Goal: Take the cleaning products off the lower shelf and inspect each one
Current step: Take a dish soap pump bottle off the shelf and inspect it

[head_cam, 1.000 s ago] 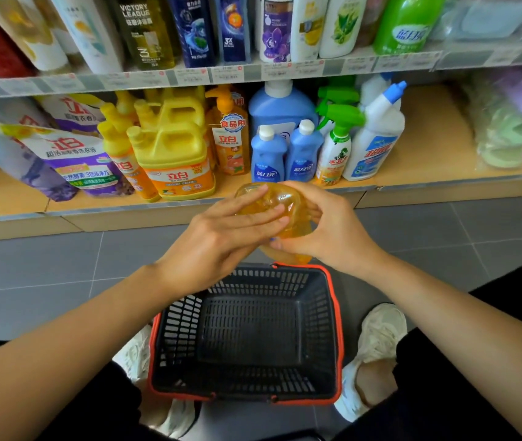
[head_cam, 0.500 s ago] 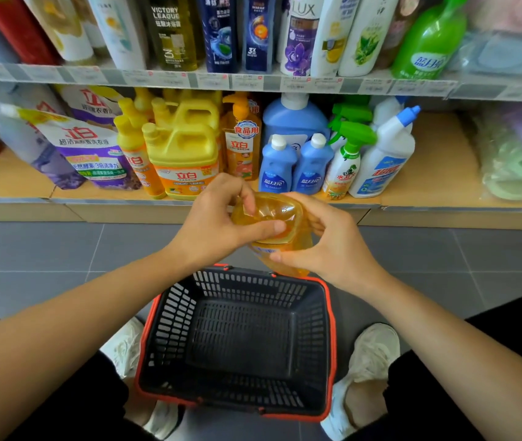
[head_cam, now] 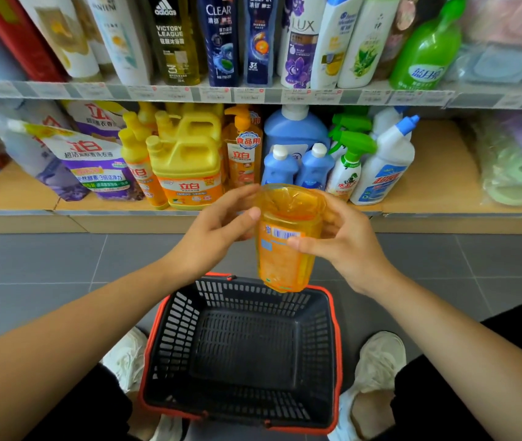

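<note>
**A:** What is sitting on the shelf?

**B:** The shelf is carrying a row of cleaners: pouches leaning at the left, then a yellow jug, two blue bottles and a green-triggered sprayer.

**A:** And the basket?

**B:** The basket is sitting on the floor between the person's shoes, its whole slotted floor showing.

**A:** Where is the bottle?

**B:** The bottle is hanging in the air in front of the shelf, over the basket's far rim. It is pointing base-up, toward the camera.

**A:** How is it looking?

**B:** Clear orange, with the liquid glowing through. An orange label with a barcode is facing us.

**A:** Who is holding it?

**B:** Both hands. The left hand is curling round its left side, thumb pressing near the base. The right hand is gripping the other side, thumb lying across the label.

**A:** Anything getting lost?

**B:** The bottle's lower end is blending into the basket rim, so I cannot make out its cap. The right fingers are hiding behind the bottle, and the label print is reading too small.
</note>
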`<state>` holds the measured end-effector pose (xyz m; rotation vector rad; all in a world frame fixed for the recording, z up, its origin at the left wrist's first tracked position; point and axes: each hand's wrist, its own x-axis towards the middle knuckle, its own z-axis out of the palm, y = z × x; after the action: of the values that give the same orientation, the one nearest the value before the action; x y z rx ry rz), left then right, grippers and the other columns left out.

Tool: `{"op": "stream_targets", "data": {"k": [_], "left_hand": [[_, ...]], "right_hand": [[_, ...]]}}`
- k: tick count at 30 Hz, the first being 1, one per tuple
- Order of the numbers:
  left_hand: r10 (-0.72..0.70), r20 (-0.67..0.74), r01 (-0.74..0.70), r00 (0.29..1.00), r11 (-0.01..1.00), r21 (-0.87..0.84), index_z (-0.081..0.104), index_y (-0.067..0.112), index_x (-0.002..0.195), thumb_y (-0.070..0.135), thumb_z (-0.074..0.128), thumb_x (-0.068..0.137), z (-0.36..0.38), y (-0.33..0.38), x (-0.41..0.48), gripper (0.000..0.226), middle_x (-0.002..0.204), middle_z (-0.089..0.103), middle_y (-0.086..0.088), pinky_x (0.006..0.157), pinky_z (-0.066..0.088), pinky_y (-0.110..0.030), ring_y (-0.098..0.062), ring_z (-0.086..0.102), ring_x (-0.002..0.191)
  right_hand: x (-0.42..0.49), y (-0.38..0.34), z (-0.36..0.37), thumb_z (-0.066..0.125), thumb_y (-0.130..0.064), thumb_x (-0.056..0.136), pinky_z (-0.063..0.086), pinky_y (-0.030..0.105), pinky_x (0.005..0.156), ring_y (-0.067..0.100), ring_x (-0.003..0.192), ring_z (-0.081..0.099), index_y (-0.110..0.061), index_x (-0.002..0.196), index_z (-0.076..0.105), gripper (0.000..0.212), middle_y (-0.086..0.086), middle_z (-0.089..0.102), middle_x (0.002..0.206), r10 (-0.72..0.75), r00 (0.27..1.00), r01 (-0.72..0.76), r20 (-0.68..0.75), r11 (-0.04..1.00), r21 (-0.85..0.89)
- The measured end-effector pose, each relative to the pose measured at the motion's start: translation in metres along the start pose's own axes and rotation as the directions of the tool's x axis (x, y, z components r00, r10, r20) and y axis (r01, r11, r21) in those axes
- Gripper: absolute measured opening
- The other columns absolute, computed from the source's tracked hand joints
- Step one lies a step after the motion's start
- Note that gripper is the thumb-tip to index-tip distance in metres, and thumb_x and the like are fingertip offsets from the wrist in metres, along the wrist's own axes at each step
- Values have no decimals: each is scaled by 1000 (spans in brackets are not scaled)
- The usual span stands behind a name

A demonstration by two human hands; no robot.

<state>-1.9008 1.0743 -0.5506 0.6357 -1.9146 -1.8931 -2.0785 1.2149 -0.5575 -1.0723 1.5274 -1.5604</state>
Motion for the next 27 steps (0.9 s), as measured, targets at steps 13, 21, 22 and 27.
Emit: {"op": "stream_targets", "data": {"k": [13,21,22,27], "left_hand": [[-448,263,415,855,893,174,67,0,106,25,73,85,-14,-80,-4,34,93,67,-10,96,54,-35,-21,66,94],[-266,244,80,932,812,578,75,18,91,51,80,74,-34,-46,5,37,75,76,0,66,57,-24,-11,71,66],[-227,285,-16,931,757,654,75,22,92,53,81,75,-37,-39,5,35,77,75,7,63,53,-19,-6,69,67],[-99,365,-160,926,771,617,74,14,93,32,83,80,-40,-16,5,23,82,75,2,68,55,-33,-13,68,73]], "right_hand": [[17,-3,-23,79,-16,79,58,47,71,22,102,71,-33,120,59,49,1,69,118,153,960,-31,-234,891,454],[16,21,-51,75,-30,86,63,46,74,27,98,75,-20,115,67,31,10,75,113,477,803,-310,-356,846,433],[15,25,-54,73,-30,90,63,43,68,25,94,76,-22,115,67,27,9,75,112,508,786,-336,-352,830,446],[19,36,-63,70,-34,93,62,44,67,28,94,75,-27,115,66,23,7,72,114,602,758,-443,-251,757,480]]}}
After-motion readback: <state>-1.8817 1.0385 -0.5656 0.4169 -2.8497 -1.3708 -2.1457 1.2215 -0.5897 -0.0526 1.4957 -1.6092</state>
